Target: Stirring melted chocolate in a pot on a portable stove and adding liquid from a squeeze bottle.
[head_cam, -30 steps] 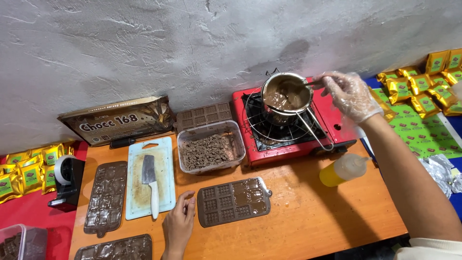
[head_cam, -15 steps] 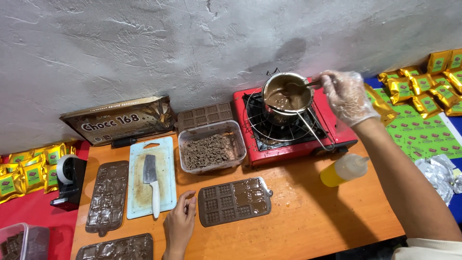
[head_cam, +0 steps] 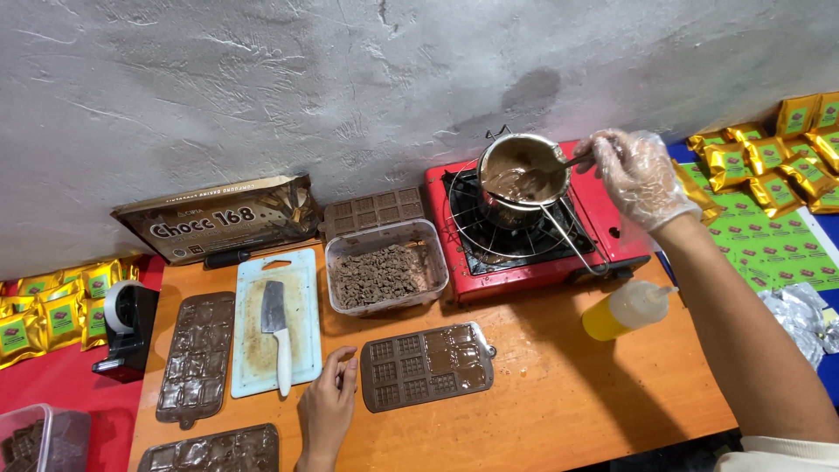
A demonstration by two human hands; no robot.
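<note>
A person's right hand (head_cam: 636, 175), sheathed in a clear plastic glove, grips the thin metal handle of a spoon (head_cam: 572, 162) whose bowl is sunk in melted brown chocolate inside a small round steel pot (head_cam: 523, 175). The pot sits on the wire grate of a red portable gas stove (head_cam: 612, 218) at the back of an orange wooden table (head_cam: 559, 402), close to a rough grey wall. The bare left hand (head_cam: 328, 406) lies flat and relaxed on the tabletop, fingers loosely extended and holding nothing, just beside a brown rectangular chocolate mould (head_cam: 428, 367) (its right-hand cavities are filled). To the left, a white-handled cleaver (head_cam: 277, 328) rests on a smeared white cutting board (head_cam: 275, 323), next to a clear plastic tub of chopped chocolate (head_cam: 384, 275). A yellow squeeze bottle (head_cam: 625, 310) lies on its side in front of the stove. Two more filled moulds (head_cam: 197, 358) lie near the table's left edge, and gold foil packets (head_cam: 760, 162) are stacked at far right.
</note>
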